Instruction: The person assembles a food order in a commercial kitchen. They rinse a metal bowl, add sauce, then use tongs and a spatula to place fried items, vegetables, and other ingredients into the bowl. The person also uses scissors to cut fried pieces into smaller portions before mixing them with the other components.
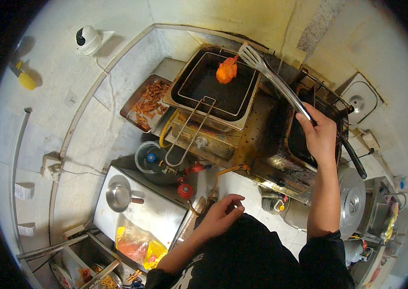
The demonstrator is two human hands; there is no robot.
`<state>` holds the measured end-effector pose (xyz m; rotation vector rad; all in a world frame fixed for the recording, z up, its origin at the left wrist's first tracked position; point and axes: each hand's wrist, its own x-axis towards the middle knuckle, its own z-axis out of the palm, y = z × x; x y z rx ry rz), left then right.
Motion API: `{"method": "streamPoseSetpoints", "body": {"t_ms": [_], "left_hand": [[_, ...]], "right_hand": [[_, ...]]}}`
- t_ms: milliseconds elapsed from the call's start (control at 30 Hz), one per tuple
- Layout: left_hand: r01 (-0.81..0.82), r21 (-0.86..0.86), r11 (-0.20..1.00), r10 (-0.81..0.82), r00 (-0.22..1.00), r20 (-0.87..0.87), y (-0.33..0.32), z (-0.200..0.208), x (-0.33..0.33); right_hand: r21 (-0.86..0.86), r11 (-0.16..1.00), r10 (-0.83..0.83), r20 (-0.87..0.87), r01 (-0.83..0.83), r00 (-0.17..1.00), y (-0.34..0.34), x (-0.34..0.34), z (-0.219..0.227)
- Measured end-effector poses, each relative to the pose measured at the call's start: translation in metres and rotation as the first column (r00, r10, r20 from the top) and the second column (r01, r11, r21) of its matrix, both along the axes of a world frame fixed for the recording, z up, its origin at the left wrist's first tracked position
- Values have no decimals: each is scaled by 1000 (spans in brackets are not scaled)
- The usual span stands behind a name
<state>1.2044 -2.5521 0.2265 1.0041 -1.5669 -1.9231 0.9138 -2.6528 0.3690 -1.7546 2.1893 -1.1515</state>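
Observation:
My right hand (320,131) is closed around long metal tongs (281,84) with a slotted end and a black handle end. The slotted end is over the far right rim of a fryer (172,96). Close beside it, an orange-red coated food piece (226,70) is over the dark oil within the wire basket (236,114); I cannot tell whether the tongs grip it. The basket's long handle points toward me. My left hand (220,214) is in front of my body with fingers loosely bent and apart, holding nothing.
A metal tray of fried strips (151,102) stands left of the fryer. To its right is a second dark fryer (305,130). A red gas regulator (185,190) sits below. Lower left, a white surface (153,216) bears a small saucepan (118,196) and a plastic bag (139,245).

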Motion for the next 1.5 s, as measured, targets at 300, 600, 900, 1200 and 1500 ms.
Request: {"method": "streamPoseSetpoints", "body": {"t_ms": [300,600,900,1200,1500], "left_hand": [[18,2,1000,-18,1000,-5,-5,2,-3],[32,-31,999,-32,999,4,-3,-5,-3],[17,14,1000,-18,998,53,1,0,-3],[0,-5,1000,0,998,63,4,-6,-1],[-25,54,998,25,1000,0,5,-13,0]], "right_hand": [[-69,997,15,-5,-15,1000,2,-11,-3],[46,999,-2,-92,6,996,-1,1,-8],[68,997,38,-218,-24,975,-7,14,-19],[-113,993,28,-107,-40,994,-6,5,-7],[-196,978,26,-222,-71,975,-5,7,2]]}}
